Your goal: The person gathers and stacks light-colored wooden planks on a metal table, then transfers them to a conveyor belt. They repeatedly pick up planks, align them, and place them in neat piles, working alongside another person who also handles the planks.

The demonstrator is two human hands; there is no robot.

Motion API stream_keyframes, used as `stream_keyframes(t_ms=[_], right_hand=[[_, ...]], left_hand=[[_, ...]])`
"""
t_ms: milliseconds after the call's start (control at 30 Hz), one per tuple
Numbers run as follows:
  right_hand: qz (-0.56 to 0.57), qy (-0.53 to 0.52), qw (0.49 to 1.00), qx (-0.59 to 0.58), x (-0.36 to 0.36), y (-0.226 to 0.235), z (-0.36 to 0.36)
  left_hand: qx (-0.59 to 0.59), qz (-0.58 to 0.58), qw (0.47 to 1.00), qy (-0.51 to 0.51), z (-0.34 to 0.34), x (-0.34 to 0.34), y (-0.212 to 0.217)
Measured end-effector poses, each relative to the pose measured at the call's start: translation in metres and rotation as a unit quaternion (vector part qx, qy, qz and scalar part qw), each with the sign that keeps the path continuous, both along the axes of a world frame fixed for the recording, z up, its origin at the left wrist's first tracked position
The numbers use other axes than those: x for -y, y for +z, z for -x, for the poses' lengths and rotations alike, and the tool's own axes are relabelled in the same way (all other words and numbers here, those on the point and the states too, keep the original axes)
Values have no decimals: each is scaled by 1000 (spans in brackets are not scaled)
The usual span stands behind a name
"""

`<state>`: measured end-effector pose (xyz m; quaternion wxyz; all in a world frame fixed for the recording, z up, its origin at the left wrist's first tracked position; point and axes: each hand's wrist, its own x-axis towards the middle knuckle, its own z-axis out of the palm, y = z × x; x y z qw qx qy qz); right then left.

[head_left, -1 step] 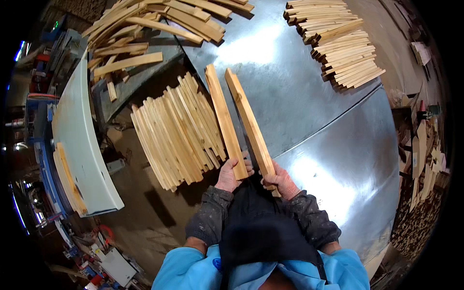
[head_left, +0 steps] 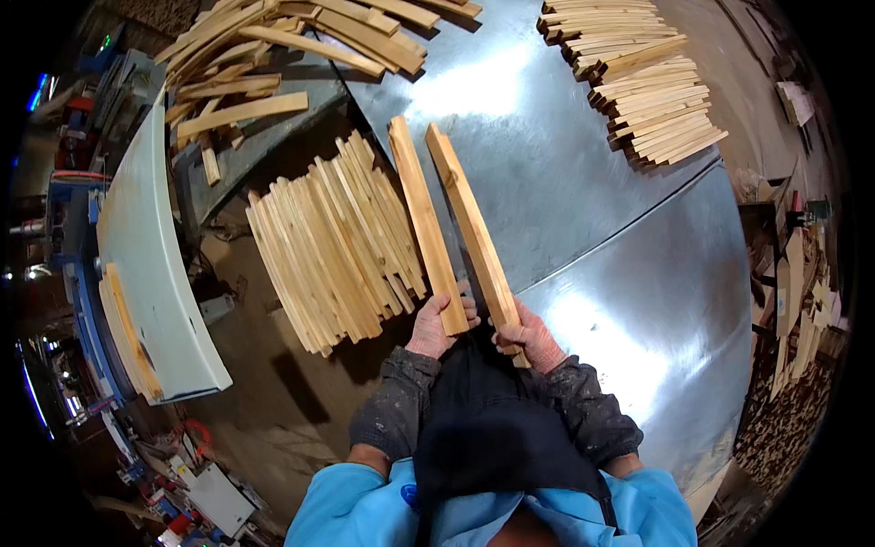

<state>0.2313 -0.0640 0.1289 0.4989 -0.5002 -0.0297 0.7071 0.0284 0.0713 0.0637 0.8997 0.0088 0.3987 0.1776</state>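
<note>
My left hand (head_left: 432,326) is closed round the near end of a pale wooden strip (head_left: 421,219). A second wooden strip (head_left: 471,228) is gripped near its lower end by my right hand (head_left: 530,338). The two strips point away from me, side by side with a narrow gap between them, over the left edge of a shiny metal table (head_left: 565,219). A knot shows near the far end of the right strip. Just left of my left hand lies a neat row of wooden strips (head_left: 324,255), set lower than the tabletop.
Loose strips are piled crosswise (head_left: 246,105) at the far left. Another row of stacked strips (head_left: 656,109) lies on the table's far right. At left stands a pale green panel (head_left: 164,273) with a few strips along it. Offcuts (head_left: 802,337) fill the right side.
</note>
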Motion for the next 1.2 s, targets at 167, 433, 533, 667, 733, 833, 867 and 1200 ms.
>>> stream_keyframes(t_ms=[167,433,533,667,733,833,867,1200], right_hand=[[4,-6,1000,-23,8,6,-6],[-48,-14,999,-9,42,10,-8],[-66,-18,998,-2,61,5,-10],[-61,-27,998,3,82,-3,-10],[-65,-33,997,-2,82,7,-11],[-71,-19,997,-35,86,-13,-12],[-61,-22,998,-23,88,-17,-11],[-46,6,999,13,74,-20,-23]], left_hand=[[-27,-53,998,-18,2,15,6],[-200,-229,942,-139,-2,68,31],[-218,-267,922,-177,-7,77,39],[-214,-314,911,-163,-5,86,40],[-235,-319,906,-146,-8,87,45],[-259,-329,893,-164,-6,82,54],[-259,-315,900,-155,-4,82,45],[-58,-644,762,14,-25,-275,268]])
